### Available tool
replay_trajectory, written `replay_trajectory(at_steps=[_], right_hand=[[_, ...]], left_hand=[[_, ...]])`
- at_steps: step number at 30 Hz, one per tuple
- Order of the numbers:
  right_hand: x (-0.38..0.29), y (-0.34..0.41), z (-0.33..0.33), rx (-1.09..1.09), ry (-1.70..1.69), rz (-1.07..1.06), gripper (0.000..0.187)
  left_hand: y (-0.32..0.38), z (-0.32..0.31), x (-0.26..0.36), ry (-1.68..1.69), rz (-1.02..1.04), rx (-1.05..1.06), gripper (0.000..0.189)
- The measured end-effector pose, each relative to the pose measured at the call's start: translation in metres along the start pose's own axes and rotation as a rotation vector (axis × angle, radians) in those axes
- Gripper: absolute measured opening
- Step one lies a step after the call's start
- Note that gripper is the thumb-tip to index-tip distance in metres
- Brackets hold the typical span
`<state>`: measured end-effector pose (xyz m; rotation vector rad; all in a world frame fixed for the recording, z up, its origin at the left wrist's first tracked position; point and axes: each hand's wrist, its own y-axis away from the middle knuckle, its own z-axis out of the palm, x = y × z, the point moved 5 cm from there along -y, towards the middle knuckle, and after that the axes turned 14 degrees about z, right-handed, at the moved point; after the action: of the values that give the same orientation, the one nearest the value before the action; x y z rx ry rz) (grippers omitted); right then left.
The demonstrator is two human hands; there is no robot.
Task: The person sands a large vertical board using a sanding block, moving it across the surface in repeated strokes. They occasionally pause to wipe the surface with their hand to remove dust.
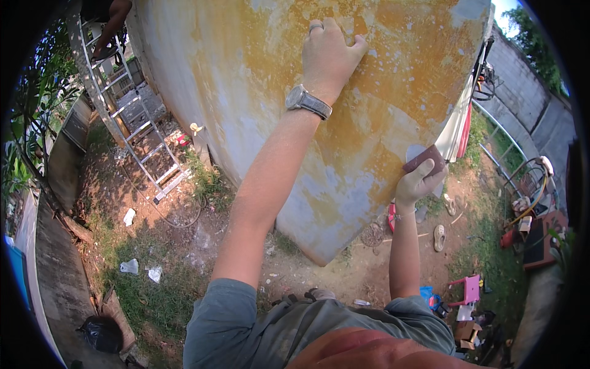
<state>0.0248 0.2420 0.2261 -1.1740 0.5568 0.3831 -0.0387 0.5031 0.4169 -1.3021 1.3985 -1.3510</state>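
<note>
Before me rises a wall (258,83) with worn, patchy yellow paint over pale grey and white. High on it, my left hand (329,55) rests with its fingers bent and its thumb spread out to the right. Its fingertips are partly hidden, and no object shows in it. A ring and a wristwatch (302,100) are on that arm. Lower, by the wall's right edge, my right hand (419,182) grips a reddish-brown piece of sandpaper (425,161), thumb on top. A pale round patch lies just behind the sandpaper.
On the left, a person's leg (110,30) stands on an aluminium ladder (138,124). A hose (179,226) and litter lie on the ground. A black bag (102,334) sits lower left. To the right are clogs (439,237), a pink plastic stool (470,289) and a cardboard box (466,333).
</note>
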Motion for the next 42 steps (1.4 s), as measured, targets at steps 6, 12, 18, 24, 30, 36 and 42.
replay_trajectory(at_steps=[6, 12, 18, 24, 30, 36, 42], right_hand=[[-0.003, 0.001, 0.002, 0.006, -0.013, -0.005, 0.032], [-0.001, 0.002, 0.002, -0.018, -0.03, 0.006, 0.031], [-0.006, 0.001, 0.007, -0.004, -0.051, 0.021, 0.031], [-0.01, 0.002, 0.01, 0.013, 0.009, 0.013, 0.031], [0.007, -0.001, 0.002, 0.04, 0.121, -0.034, 0.03], [0.001, 0.002, 0.004, 0.027, 0.091, 0.013, 0.03], [-0.016, 0.003, 0.007, 0.043, 0.052, -0.011, 0.031]], left_hand=[[-0.002, 0.002, 0.002, -0.025, -0.05, -0.012, 0.043], [-0.007, 0.001, 0.013, -0.062, -0.041, -0.1, 0.042], [-0.01, 0.016, 0.012, -0.14, 0.012, -0.147, 0.035], [0.007, 0.007, -0.03, -0.101, -0.034, -0.096, 0.034], [0.001, -0.009, 0.01, 0.088, 0.011, -0.027, 0.038], [-0.002, 0.003, 0.002, 0.106, -0.014, 0.041, 0.04], [-0.004, 0.008, -0.008, 0.122, 0.02, 0.026, 0.035]])
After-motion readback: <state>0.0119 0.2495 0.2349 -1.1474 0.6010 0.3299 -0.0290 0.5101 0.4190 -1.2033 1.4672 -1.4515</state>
